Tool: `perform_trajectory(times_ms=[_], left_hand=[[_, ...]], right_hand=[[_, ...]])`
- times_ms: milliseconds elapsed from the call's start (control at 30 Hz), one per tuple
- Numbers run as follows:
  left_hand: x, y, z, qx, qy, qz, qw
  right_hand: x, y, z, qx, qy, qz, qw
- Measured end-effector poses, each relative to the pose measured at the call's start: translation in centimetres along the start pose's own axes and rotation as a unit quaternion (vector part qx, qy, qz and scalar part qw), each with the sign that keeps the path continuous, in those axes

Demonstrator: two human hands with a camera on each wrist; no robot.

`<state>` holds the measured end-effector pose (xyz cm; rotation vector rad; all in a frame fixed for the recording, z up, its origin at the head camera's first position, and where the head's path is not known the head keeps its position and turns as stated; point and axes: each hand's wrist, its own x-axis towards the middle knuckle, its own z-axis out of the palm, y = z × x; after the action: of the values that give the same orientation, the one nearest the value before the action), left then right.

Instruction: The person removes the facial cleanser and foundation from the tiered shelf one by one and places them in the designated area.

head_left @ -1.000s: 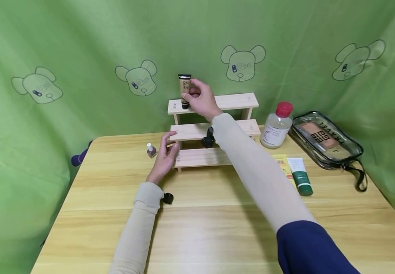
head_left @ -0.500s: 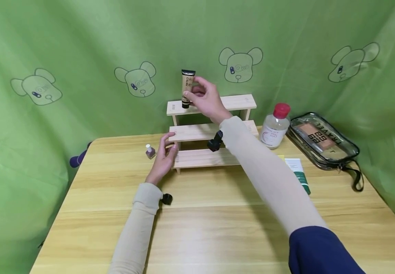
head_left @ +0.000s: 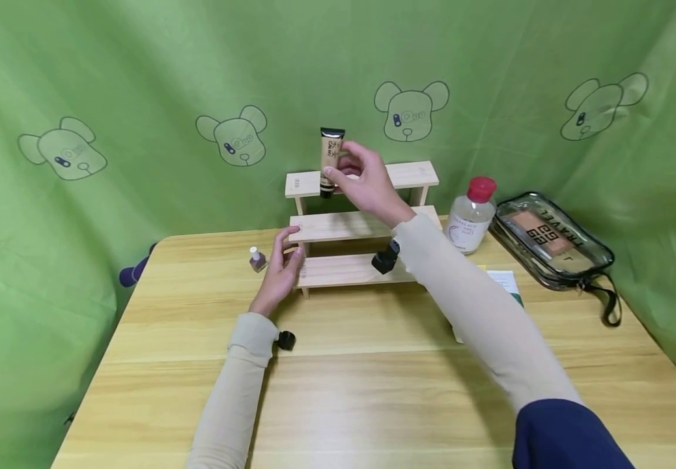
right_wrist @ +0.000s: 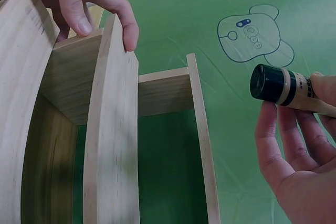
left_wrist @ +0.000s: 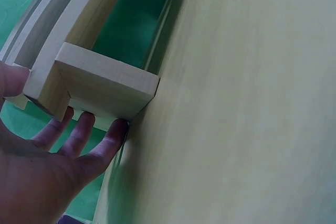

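Observation:
My right hand (head_left: 367, 182) pinches a beige cosmetic tube (head_left: 331, 156) with a black cap between thumb and fingers. The tube is upright, cap down, in front of the top tier of a wooden three-tier shelf (head_left: 344, 226). In the right wrist view the tube's black cap (right_wrist: 268, 83) is apart from the boards. At the shelf's left end, my left hand (head_left: 279, 273) holds the side, with a finger over the middle board. The left wrist view shows its fingers (left_wrist: 102, 150) against the side panel (left_wrist: 107, 72).
A purple nail polish bottle (head_left: 257, 260) with a white cap stands left of the shelf. To the right are a red-capped clear bottle (head_left: 469, 218) and a clear travel pouch (head_left: 555, 241). A white-and-green tube (head_left: 505, 282) is partly hidden by the right sleeve. Green curtain hangs behind.
My right hand has lifted the tube off the left end of the top tier and moved it right and towards me. The left hand stays on the shelf's side.

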<state>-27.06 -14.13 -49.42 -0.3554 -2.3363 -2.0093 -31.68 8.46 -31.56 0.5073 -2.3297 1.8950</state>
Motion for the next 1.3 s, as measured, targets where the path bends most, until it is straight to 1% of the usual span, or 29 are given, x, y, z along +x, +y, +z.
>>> perform_trajectory(times_ms=[100,200,533,733,1000,1200,1300], left_hand=[[0.0,0.0,0.1,0.002,0.004,0.005,1.0],[-0.1,0.0,0.1,0.0,0.004,0.004,1.0],[-0.1,0.3,0.3,-0.018,0.001,-0.008,0.9998],[-0.1,0.0,0.2,-0.014,0.006,-0.008,0.9999],[-0.2,0.1,0.3,-0.007,0.002,-0.005,1.0],[-0.1,0.2,0.2,-0.01,-0.001,-0.006,0.9999],[-0.1,0.2,0.0,-0.01,-0.001,-0.007,0.9999]], right_hand=[[-0.6,0.0,-0.2,-0.001,-0.003,-0.011,1.0],[-1.2,0.0,-0.5,-0.006,-0.001,-0.012,1.0],[-2.8,0.4,-1.9,-0.013,0.007,0.006,1.0],[-4.0,1.2,-2.6,-0.039,0.008,-0.006,0.999],[-5.9,1.9,-3.2,-0.031,0.018,0.0,0.999],[-7.4,2.6,-4.4,-0.038,0.028,-0.007,0.999],[-8.3,3.0,-5.0,-0.043,0.031,0.001,0.999]])
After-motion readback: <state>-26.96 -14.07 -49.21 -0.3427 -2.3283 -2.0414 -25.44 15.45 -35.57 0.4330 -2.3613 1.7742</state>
